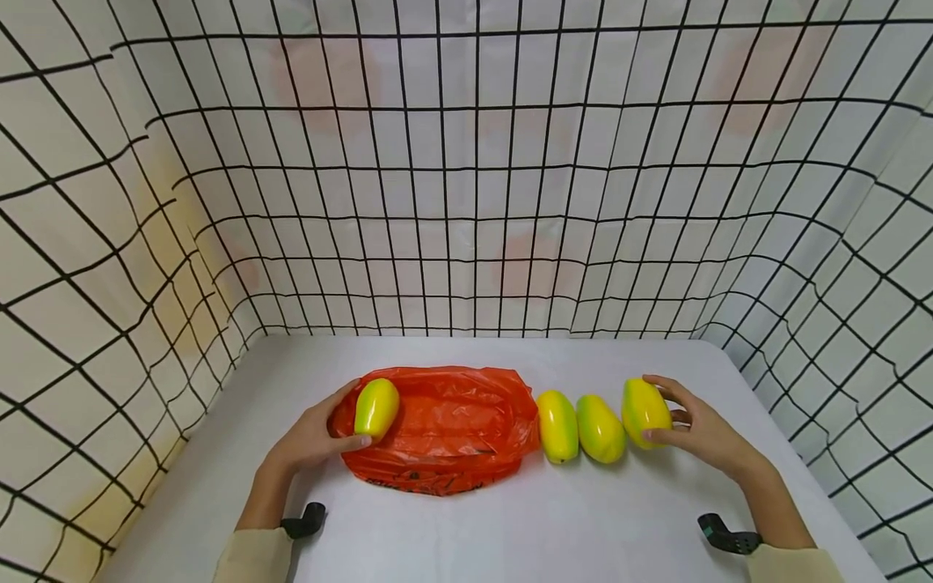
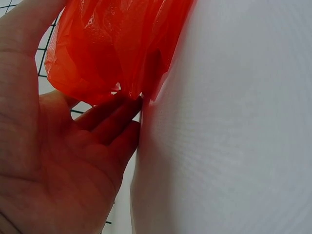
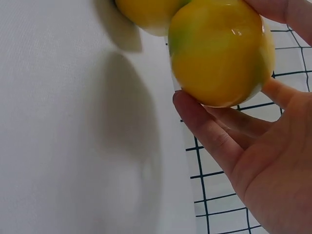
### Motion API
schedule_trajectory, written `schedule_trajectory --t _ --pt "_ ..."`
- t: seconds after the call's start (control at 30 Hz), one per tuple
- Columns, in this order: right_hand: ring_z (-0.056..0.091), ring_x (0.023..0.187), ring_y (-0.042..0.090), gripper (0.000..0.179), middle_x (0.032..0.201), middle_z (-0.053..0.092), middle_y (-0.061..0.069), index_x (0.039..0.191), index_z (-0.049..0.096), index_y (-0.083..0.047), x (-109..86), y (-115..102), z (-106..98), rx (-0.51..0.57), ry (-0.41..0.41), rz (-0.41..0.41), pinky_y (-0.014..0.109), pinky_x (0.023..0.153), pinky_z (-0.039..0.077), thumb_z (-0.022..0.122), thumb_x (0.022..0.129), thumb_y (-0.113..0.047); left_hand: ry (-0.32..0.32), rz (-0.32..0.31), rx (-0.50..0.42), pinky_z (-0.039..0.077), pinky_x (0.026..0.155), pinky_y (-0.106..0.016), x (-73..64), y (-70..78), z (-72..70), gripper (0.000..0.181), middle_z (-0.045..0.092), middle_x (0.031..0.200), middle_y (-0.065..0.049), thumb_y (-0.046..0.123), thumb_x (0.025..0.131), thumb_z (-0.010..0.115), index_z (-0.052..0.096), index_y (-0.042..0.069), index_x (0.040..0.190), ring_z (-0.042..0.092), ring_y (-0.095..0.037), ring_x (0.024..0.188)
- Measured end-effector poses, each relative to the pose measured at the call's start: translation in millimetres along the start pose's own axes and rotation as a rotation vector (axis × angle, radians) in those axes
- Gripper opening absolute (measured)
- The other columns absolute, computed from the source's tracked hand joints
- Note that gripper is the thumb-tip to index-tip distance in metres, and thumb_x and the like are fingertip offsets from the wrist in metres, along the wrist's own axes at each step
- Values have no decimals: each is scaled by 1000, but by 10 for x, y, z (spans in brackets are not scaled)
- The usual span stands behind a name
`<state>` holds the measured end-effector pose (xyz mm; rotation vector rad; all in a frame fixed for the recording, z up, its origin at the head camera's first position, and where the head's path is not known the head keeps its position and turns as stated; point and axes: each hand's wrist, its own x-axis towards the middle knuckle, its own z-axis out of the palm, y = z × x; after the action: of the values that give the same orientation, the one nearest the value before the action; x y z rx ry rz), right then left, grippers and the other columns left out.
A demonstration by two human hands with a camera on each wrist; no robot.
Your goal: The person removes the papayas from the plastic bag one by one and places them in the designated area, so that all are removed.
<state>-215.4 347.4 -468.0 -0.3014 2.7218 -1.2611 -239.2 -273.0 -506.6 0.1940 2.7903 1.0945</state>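
Note:
A red plastic bag [image 1: 452, 421] lies spread on the white table, with a yellow-green mango [image 1: 377, 409] on its left end. My left hand [image 1: 321, 427] grips that end, thumb in front near the mango's lower tip and fingers behind. In the left wrist view the bag's crinkled edge [image 2: 117, 53] sits between thumb and fingers and hides the mango. My right hand [image 1: 696, 429] holds another mango [image 1: 645, 413] between thumb and fingers at the right of the row. In the right wrist view my fingertips [image 3: 192, 109] rest against this mango's rounded side.
Two more mangoes stand side by side between bag and right hand: one [image 1: 557, 427] right at the bag's edge, the other [image 1: 600, 429] beside the held one. White walls with black grid lines [image 1: 474, 170] enclose the table [image 1: 510, 526] at the back and sides.

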Motion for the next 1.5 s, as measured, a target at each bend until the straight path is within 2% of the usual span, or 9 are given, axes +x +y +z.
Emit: schedule_trajectory --t 0.17,0.33,0.6,0.7,0.83,0.97,1.27,1.5 --pt "61 118 34 90 156 37 26 162 27 -22 19 25 22 -26 -7 23 24 86 55 80 90 -32 1 1 13 55 102 -58 8 0 -20 116 39 164 -15 67 70 82 28 26 164 40 -42 146" --pt "59 123 41 90 155 40 27 161 30 -21 -1 45 32 -55 -15 20 37 92 58 81 89 -33 -1 -2 0 55 102 -58 -1 5 -12 116 40 163 -15 66 69 83 29 25 164 41 -41 145" --pt "54 130 40 87 154 46 20 160 32 -19 -3 94 26 -76 -34 9 23 92 54 80 90 -37 6 0 -15 55 103 -57 -16 16 0 116 40 163 -15 65 70 84 29 24 163 41 -41 146" --pt "54 131 41 87 155 45 21 160 31 -18 0 97 21 -75 -44 14 27 93 55 79 90 -37 5 -2 -13 54 103 -58 -17 20 4 117 40 163 -15 65 69 84 29 23 163 41 -42 146" --pt "53 132 44 89 155 44 25 162 28 -17 -4 97 24 -66 -56 29 41 98 59 78 91 -37 7 -3 -8 54 103 -58 -7 17 10 117 40 163 -15 66 69 83 29 24 164 41 -42 146" --pt "53 132 45 92 154 44 27 162 25 -16 -5 110 41 -67 -68 50 53 102 55 78 90 -38 9 -1 -2 54 103 -58 -1 10 8 117 40 163 -15 66 68 84 28 25 163 41 -41 145" --pt "51 133 46 94 155 42 27 162 24 -13 13 126 73 -64 -102 75 56 105 53 78 89 -39 10 -5 -5 54 103 -58 -15 24 -9 118 41 163 -15 66 67 84 29 25 163 42 -42 145" --pt "51 132 47 96 160 34 26 163 20 -14 12 150 76 -54 -121 96 57 102 54 77 90 -40 4 1 14 55 102 -58 -8 19 -6 117 40 163 -17 67 69 83 28 25 164 42 -42 144"
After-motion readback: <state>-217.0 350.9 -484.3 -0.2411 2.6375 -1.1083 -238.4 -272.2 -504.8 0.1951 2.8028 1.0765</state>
